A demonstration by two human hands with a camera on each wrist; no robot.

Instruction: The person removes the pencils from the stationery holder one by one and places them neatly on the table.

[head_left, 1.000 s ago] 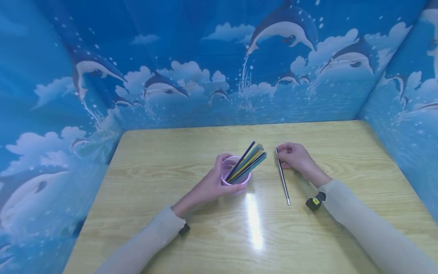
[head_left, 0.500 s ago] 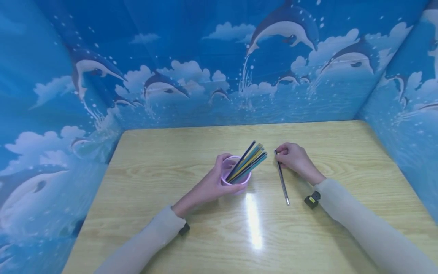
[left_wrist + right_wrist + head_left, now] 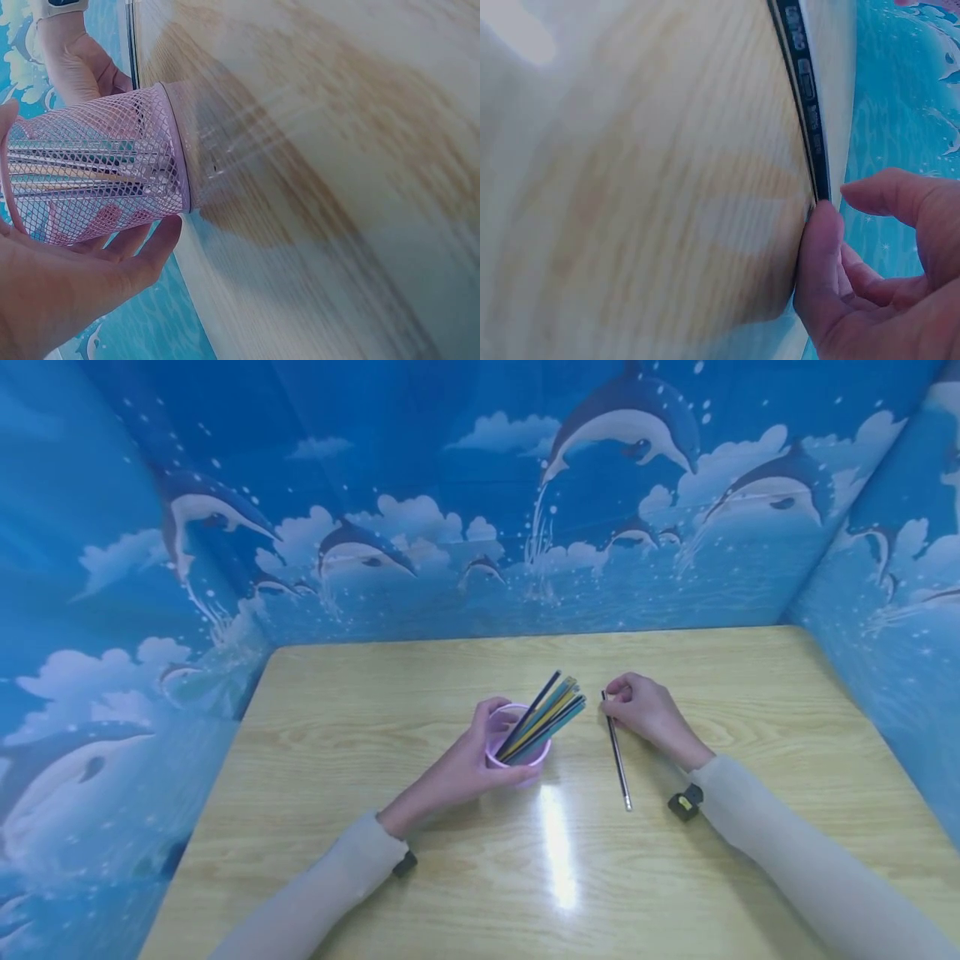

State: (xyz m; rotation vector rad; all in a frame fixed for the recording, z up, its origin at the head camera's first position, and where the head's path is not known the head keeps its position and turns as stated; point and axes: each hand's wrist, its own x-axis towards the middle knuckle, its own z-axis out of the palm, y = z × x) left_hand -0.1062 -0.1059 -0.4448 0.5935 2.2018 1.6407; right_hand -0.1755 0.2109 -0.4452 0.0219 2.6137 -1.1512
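My left hand (image 3: 474, 753) holds a pink mesh pencil cup (image 3: 171, 135), fingers and thumb around its side. Inside it, a bundle of dark, teal and yellow pencils (image 3: 542, 718) leans to the right, their ends above the rim. To the right, a dark pencil (image 3: 618, 763) with pale lettering lies on the table, its metal-capped end toward me. My right hand (image 3: 647, 705) pinches its far end. In the right wrist view the thumb (image 3: 821, 247) covers that end, and the index fingertip is just beside it.
Both hands work over a light wood-grain table (image 3: 337, 710), which carries a bright light reflection in front of the cup. Behind and at the sides hang blue dolphin-print sheets (image 3: 420, 460). A small black device (image 3: 684, 803) sits under the right wrist.
The right hand has shifted slightly left, and the pencil's near end has swung a little left with it. The left hand and cup have stayed in place.
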